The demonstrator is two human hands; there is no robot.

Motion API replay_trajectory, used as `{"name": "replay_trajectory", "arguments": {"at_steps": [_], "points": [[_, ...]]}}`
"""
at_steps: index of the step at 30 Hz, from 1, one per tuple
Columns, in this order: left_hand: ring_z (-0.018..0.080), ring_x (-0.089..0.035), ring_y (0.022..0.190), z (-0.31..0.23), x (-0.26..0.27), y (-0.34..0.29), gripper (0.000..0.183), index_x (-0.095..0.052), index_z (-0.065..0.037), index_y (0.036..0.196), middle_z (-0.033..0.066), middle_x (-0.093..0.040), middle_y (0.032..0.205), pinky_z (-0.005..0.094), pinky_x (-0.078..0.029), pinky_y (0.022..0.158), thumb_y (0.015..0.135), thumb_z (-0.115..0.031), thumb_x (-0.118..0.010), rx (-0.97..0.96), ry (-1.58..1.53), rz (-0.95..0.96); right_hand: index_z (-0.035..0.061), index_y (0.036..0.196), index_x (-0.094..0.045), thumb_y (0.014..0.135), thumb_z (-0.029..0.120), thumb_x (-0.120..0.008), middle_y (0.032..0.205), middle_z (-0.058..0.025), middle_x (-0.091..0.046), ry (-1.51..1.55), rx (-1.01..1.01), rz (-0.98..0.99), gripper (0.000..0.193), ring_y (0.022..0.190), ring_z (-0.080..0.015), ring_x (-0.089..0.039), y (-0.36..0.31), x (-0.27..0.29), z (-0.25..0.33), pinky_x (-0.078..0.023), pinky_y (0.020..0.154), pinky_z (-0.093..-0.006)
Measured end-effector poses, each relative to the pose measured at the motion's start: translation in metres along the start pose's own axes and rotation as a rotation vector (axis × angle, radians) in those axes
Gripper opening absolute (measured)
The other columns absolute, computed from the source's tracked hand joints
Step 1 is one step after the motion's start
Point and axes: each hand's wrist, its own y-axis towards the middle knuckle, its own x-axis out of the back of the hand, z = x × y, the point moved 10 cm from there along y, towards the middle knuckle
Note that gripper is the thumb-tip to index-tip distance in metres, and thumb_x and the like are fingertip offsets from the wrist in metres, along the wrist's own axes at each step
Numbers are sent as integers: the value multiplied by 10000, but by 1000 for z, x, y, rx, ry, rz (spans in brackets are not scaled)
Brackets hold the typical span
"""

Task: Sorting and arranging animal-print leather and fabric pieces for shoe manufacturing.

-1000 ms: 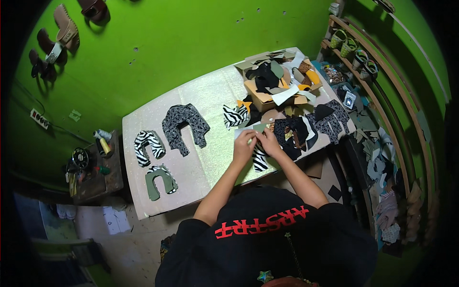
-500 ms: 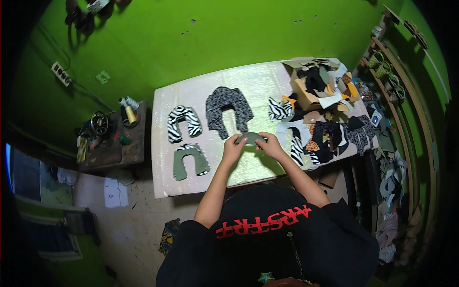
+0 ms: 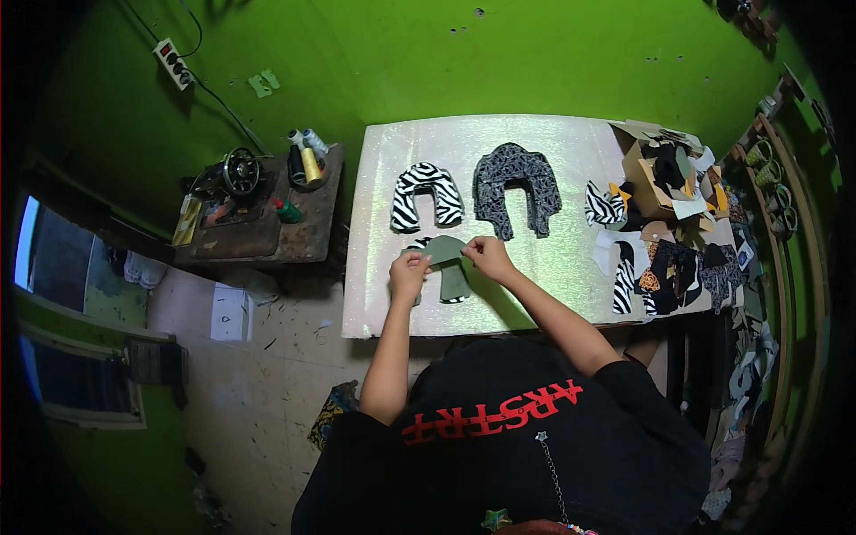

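Observation:
Between both hands I hold a green half-moon piece point(image 3: 447, 251), seemingly leather or fabric, above the table. My left hand point(image 3: 409, 272) pinches its left end and my right hand point(image 3: 487, 259) pinches its right end. Under it lies a stack of green U-shaped pieces point(image 3: 455, 283) with zebra print showing at the edges, partly hidden by my left hand and the held piece. Farther back are U-shaped zebra-print pieces point(image 3: 406, 207) and, to their right, larger black-and-grey patterned pieces point(image 3: 489, 196).
The pale shiny table point(image 3: 571, 294) carries a cardboard box point(image 3: 644, 183) of scraps at the far right. More zebra, black and orange-spotted cut pieces point(image 3: 670, 266) lie before it. To the left stands a sewing machine point(image 3: 239, 171) beside thread cones point(image 3: 310, 164). A rack point(image 3: 783, 259) lines the right wall.
My view has turned left, so the table appears farther right. Both hands have carried the green half-moon piece leftward, over the green U-shaped pieces.

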Motion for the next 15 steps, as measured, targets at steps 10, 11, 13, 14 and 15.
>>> {"name": "replay_trajectory", "arguments": {"at_steps": [10,11,13,14,15], "points": [[131,-614,609,28,47,20,169,-587,31,873,84,-630,726,221,-481,569,734,-45,-645,16,159,-125,-7,695,-597,749,229,-615,653,-181,-597,-291,-74,-70,243,613,-318,-590,16,-47,6,-463,606,-373],[131,-614,609,27,45,22,169,-587,31,873,84,-630,726,221,-481,569,734,-45,-645,15,158,-121,-6,702,-599,748,231,-618,669,-187,-601,-312,-89,-79,242,629,-325,-593,17,-48,4,-466,617,-378],[130,-612,598,30,53,24,156,-602,12,834,73,-633,706,236,-482,570,717,-73,-661,24,284,-177,-5,709,-602,748,233,-620,685,-192,-605,-334,-98,-79,241,646,-333,-596,19,-52,3,-469,627,-383],[130,-612,598,32,55,25,156,-602,12,834,73,-633,706,236,-482,570,717,-73,-661,24,282,-180,-4,711,-604,747,234,-621,701,-195,-608,-353,-111,-78,242,659,-339,-598,19,-54,2,-472,634,-389],[138,-613,599,34,55,26,156,-605,5,828,73,-633,700,249,-483,571,712,-81,-665,29,306,-188,-3,713,-607,747,236,-622,716,-198,-611,-373,-127,-79,242,672,-344,-600,19,-54,0,-476,641,-395]]}}
